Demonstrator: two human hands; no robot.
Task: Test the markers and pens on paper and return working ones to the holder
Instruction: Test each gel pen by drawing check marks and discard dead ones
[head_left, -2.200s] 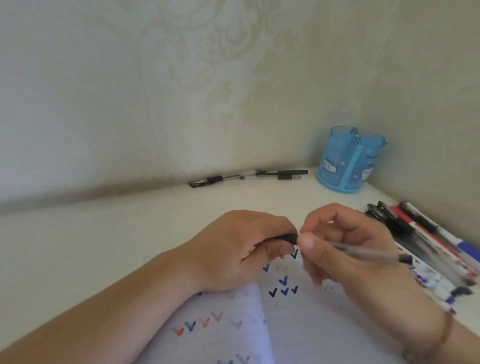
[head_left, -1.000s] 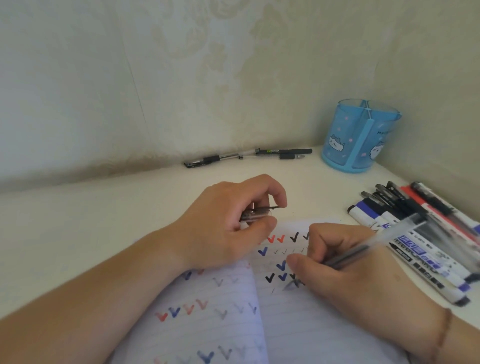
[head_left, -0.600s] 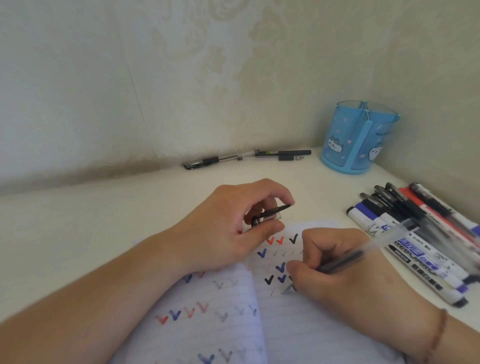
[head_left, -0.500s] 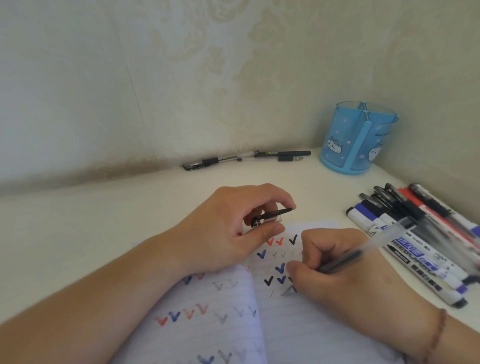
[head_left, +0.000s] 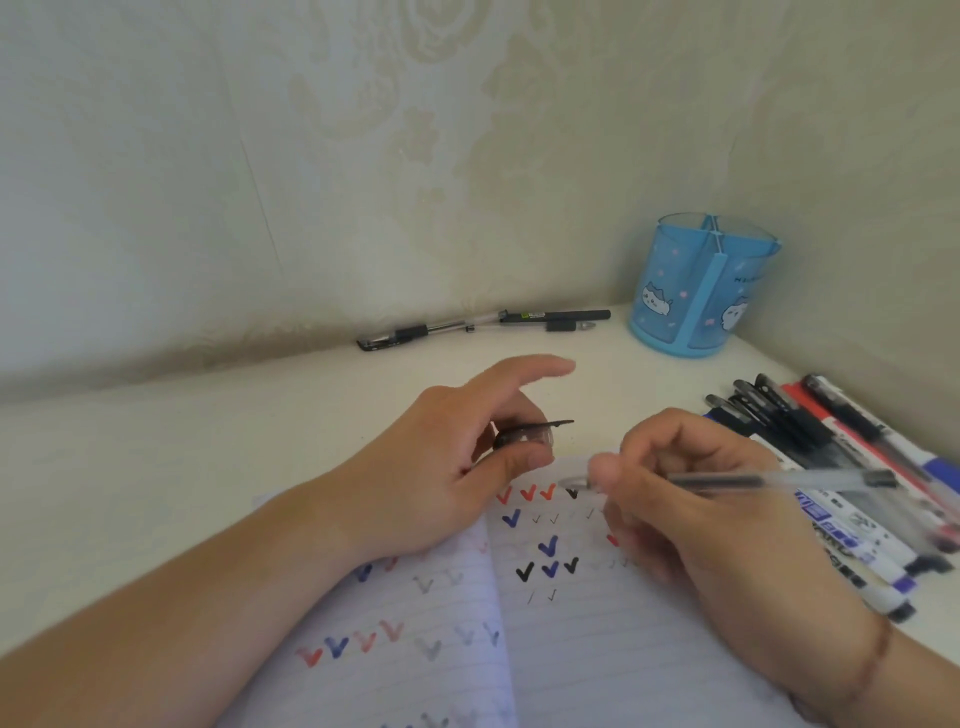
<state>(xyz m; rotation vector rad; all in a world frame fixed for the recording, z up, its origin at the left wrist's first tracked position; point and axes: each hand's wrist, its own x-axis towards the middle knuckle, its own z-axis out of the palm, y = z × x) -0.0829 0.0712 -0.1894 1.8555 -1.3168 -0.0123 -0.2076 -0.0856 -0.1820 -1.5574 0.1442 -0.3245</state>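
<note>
A clear pen (head_left: 779, 480) with dark ink lies level in the right hand (head_left: 717, 525), tip pointing left over the paper (head_left: 597, 649). Its clear, black-clipped cap (head_left: 530, 434) is pinched in the left hand (head_left: 457, 478). The lined paper bears red, blue and black ticks. The blue holder (head_left: 701, 286) stands upright in the corner. More markers and pens (head_left: 841, 493) lie side by side at the right; 2 pens (head_left: 483, 327) lie by the wall.

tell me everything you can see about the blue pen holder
The blue pen holder is a round cup of translucent light-blue plastic, standing upright in the far right corner of the table, near both walls. Opaque blue dividers meet at its centre and split it into compartments; one shows as a stripe down the front. White cartoon cats and small pink flowers decorate its sides. No pens stick out of it, and neither hand touches it.
</note>
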